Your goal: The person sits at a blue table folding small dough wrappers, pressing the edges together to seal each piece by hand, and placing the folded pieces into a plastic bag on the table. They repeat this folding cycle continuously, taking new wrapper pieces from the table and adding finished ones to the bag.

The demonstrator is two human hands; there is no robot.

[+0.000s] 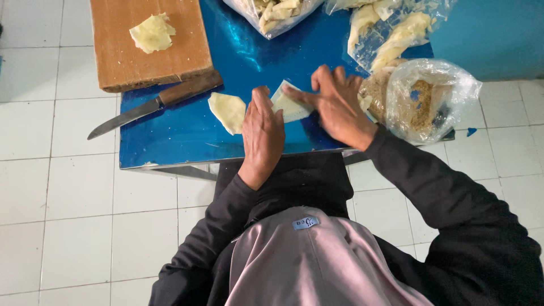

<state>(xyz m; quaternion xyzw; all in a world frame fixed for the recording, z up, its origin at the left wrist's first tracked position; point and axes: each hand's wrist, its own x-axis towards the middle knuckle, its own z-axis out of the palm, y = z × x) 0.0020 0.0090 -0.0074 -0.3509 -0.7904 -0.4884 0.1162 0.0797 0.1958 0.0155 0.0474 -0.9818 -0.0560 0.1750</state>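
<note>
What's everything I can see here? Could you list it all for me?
Low table: one, shiny blue top, centre, on white floor tiles.
Cutting board: one, brown wood, table's far left corner.
Knife: one, wooden handle, below the board, blade past the table's left edge.
Pale yellow sheets: one on the board, one on the table, one folded piece under both hands.
Clear bags: one of pale pieces at top, one of yellow strips top right, one of brown crumbs at right.
Left hand: pressing the folded piece.
Right hand: on the folded piece.
</note>
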